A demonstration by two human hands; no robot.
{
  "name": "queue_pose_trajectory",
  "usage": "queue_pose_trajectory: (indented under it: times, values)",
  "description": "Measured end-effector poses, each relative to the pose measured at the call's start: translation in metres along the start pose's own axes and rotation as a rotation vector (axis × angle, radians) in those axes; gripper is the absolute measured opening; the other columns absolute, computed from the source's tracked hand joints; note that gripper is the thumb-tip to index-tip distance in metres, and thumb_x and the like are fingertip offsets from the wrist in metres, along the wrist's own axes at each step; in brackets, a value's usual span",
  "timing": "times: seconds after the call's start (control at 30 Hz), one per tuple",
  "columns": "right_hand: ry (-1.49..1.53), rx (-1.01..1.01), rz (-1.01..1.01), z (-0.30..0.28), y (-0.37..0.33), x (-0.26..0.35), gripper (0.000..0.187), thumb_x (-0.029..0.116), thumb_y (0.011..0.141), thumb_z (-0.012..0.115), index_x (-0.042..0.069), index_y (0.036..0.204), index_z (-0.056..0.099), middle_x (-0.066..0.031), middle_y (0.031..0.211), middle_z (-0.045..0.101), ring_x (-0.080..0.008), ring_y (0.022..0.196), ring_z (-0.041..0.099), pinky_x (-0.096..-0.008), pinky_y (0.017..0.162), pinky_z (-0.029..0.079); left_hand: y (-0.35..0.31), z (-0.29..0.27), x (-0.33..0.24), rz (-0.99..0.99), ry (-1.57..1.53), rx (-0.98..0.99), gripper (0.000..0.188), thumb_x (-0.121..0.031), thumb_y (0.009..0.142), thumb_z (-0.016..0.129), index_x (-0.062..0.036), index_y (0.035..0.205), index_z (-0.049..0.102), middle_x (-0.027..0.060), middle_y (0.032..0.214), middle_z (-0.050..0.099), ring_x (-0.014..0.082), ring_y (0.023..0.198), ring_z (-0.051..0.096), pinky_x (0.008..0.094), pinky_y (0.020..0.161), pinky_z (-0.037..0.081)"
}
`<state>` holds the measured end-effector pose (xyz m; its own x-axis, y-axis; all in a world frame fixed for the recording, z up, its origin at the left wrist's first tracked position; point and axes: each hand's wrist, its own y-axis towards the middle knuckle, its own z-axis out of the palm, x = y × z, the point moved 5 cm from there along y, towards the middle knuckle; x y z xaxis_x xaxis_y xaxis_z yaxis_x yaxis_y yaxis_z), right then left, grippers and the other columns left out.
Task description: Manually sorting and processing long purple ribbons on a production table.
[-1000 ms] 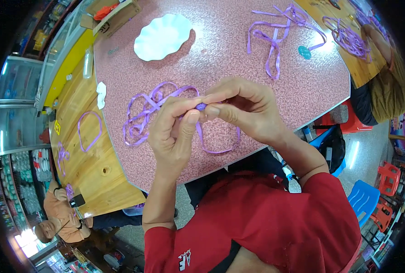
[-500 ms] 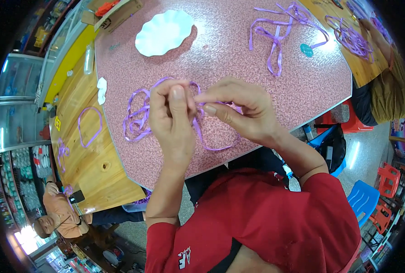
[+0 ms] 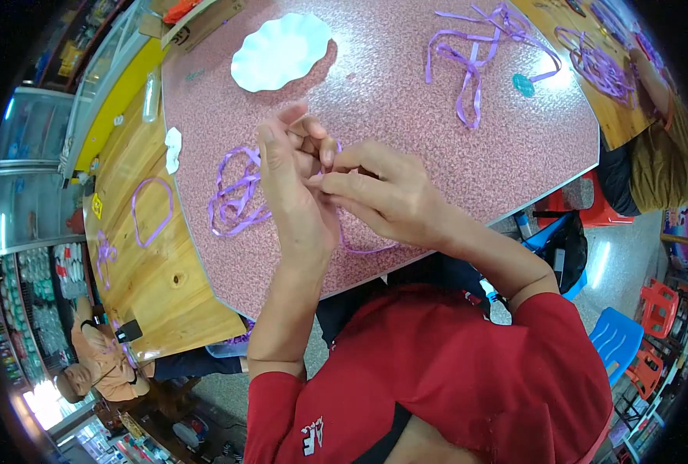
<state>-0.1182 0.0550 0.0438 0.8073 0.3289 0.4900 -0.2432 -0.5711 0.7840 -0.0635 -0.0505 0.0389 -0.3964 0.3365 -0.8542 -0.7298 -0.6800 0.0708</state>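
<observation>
My left hand (image 3: pixel 294 182) is raised over the near part of the pink speckled table (image 3: pixel 406 108), palm turned toward my right hand. Its thumb and upper fingers stand apart, while the lower fingers curl around a purple ribbon (image 3: pixel 243 185). My right hand (image 3: pixel 390 189) pinches the same ribbon against the left palm. Exactly how the strip runs between the fingers is hidden. Loops of the ribbon lie on the table to the left, and a strand hangs below my right hand.
A white scalloped dish (image 3: pixel 282 52) stands at the back. More purple ribbon (image 3: pixel 475 58) lies back right, near a small teal disc (image 3: pixel 523 85). Crumpled white paper (image 3: pixel 173 151) sits at the left edge. Co-workers sit at wooden tables (image 3: pixel 182 286) on both sides.
My left hand has rolled open, its thumb and upper fingers spreading from a closed pinch. My right hand has moved left, right up to the left palm.
</observation>
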Motion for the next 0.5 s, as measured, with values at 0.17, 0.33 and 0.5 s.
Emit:
queue_pose_trajectory:
  times: [0.17, 0.33, 0.5]
  values:
    - [0.058, -0.066, 0.035, -0.007, 0.002, -0.004, 0.026, 0.004, 0.076, 0.073, 0.006, 0.101, 0.069, -0.0085, 0.089, 0.062, -0.0199, 0.074, 0.061, -0.0304, 0.057, 0.049, -0.002, 0.006, -0.003, 0.015, 0.006, 0.048, 0.042, -0.042, 0.101, 0.039, -0.0035, 0.113, 0.05, 0.0033, 0.089, 0.05, 0.0103, 0.073, 0.044, 0.0243, 0.066, 0.039]
    - [0.28, -0.008, 0.409, -0.029, 0.006, -0.02, 0.023, 0.001, 0.079, 0.071, 0.005, 0.102, 0.069, -0.0062, 0.089, 0.063, -0.0132, 0.076, 0.059, -0.0255, 0.06, 0.044, -0.012, -0.004, -0.001, -0.106, 0.323, 0.213, 0.017, -0.019, 0.096, 0.058, -0.0031, 0.1, 0.06, -0.0043, 0.077, 0.053, 0.0031, 0.067, 0.043, 0.019, 0.059, 0.035]
    - [0.388, -0.042, 0.385, -0.028, 0.002, -0.024, 0.023, 0.001, 0.08, 0.07, 0.006, 0.103, 0.07, -0.0059, 0.089, 0.063, -0.0139, 0.079, 0.059, -0.0252, 0.064, 0.044, -0.013, -0.008, -0.01, -0.118, 0.403, 0.235, 0.013, -0.013, 0.091, 0.065, -0.002, 0.097, 0.064, -0.0042, 0.08, 0.054, 0.0026, 0.071, 0.045, 0.0188, 0.061, 0.035]
